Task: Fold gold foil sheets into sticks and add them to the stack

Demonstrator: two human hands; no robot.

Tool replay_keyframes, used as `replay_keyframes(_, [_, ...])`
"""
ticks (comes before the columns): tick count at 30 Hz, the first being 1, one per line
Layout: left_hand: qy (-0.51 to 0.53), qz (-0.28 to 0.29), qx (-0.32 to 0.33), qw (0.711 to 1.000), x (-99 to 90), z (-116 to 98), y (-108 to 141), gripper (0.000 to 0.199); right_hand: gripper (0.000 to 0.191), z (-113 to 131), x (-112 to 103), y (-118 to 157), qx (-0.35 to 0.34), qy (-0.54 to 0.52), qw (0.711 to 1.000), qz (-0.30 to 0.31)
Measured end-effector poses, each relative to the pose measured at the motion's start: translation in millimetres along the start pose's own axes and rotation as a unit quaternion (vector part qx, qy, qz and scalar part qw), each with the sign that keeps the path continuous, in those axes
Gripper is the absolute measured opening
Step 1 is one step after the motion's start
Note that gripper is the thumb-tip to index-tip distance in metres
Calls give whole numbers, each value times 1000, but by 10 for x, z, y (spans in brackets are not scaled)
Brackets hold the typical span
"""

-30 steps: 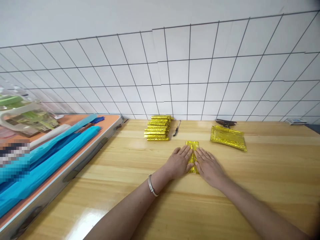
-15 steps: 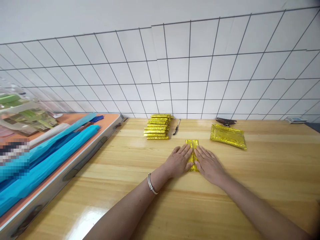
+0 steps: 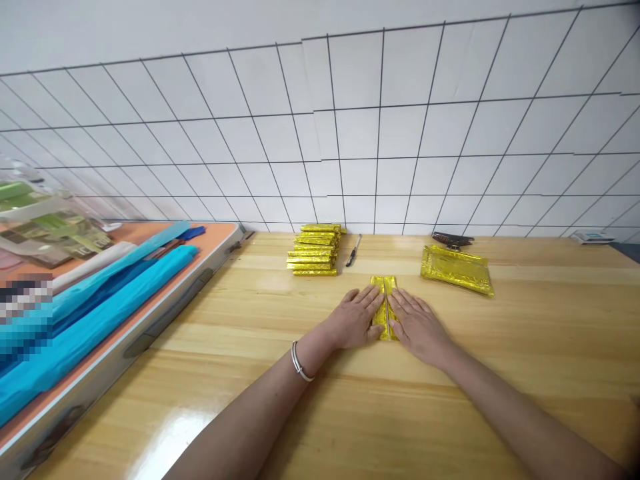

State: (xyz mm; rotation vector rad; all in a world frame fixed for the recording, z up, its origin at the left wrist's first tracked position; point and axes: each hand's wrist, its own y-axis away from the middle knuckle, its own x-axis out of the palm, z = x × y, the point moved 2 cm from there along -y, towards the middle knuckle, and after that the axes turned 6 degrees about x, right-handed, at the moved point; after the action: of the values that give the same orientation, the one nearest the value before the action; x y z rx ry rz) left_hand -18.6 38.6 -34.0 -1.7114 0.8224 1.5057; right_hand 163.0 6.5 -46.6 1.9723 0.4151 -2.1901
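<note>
A shiny gold foil sheet (image 3: 384, 283) lies on the wooden table, its two sides folded in so the edges meet along a narrow seam down the middle. My left hand (image 3: 356, 317) rests flat on its left half, fingers stretched forward. On the right half my right hand (image 3: 417, 327) lies flat too, its thumb near the seam. Both hands cover much of the foil. Beyond them to the left is a pile of narrow folded gold foil strips (image 3: 315, 251), with a pen (image 3: 354, 251) beside it.
A stack of flat gold foil sheets (image 3: 456, 270) lies at the right, touching or near a black claw clip (image 3: 453, 239). On the left, an orange-topped board (image 3: 220, 235) carries blue rolled material (image 3: 125, 307) and clear bags (image 3: 55, 230). A tiled wall (image 3: 350, 133) closes the back.
Both hands stay flat on the foil, with the gap at the seam showing slightly wider near the bottom. The view has shifted a little.
</note>
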Motion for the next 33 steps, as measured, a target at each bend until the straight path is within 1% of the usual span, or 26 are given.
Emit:
replay_keyframes(9, [-15,-12,-21,1000,24,-40,14,67,56,2,14,15,0,7,1000,-11])
replay_keyframes(16, [-27,-15,-15,999,-9,-61,20,64,56,13,-6,10,-9,13,1000,-12])
replay_keyframes(21, [-29,-14,-9,999,1,-64,17,65,56,18,-14,14,-15,14,1000,-10])
replay_keyframes(27, [-16,-11,2,1000,-25,-69,8,64,56,19,-6,19,-15,14,1000,-15])
replay_keyframes(33, [-14,-23,6,1000,-64,-95,25,64,56,18,-11,22,-15,12,1000,-13])
